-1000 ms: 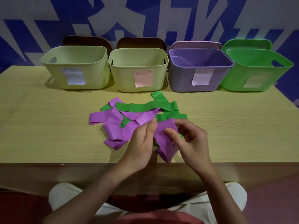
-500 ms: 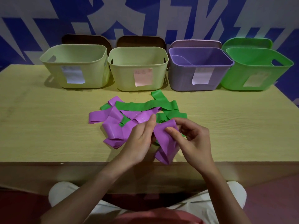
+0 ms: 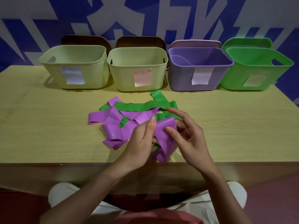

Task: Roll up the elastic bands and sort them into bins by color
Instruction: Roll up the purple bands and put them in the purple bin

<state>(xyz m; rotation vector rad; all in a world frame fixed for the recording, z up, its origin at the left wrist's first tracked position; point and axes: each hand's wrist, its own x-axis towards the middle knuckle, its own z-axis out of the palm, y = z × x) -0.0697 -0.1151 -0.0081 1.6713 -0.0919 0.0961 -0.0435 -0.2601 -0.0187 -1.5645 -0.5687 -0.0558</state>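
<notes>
The tabletop (image 3: 48, 126) runs out ahead of me, with four bins along its far edge so each colour has a home in easy reach. Beyond my left hand stand two pale bins (image 3: 74, 67), (image 3: 137, 68); beyond my right, the purple bin (image 3: 200, 70) and the green bin (image 3: 257, 71). I can see no rolled band in any of them, so I judge the sorting barely begun.

Between bins and hands lies the pile (image 3: 129, 117) of purple and green bands, tangled together.

My left hand (image 3: 140, 143) has its grip clamped on the purple band (image 3: 165, 135), fingers curled round its near side to keep it taut. My right hand (image 3: 189, 139) has its grip apart: the thumb presses the band's face, the other fingers spread loosely above the pile. I think I am setting the first fold. The band's tail hangs toward the tabletop's near edge.
</notes>
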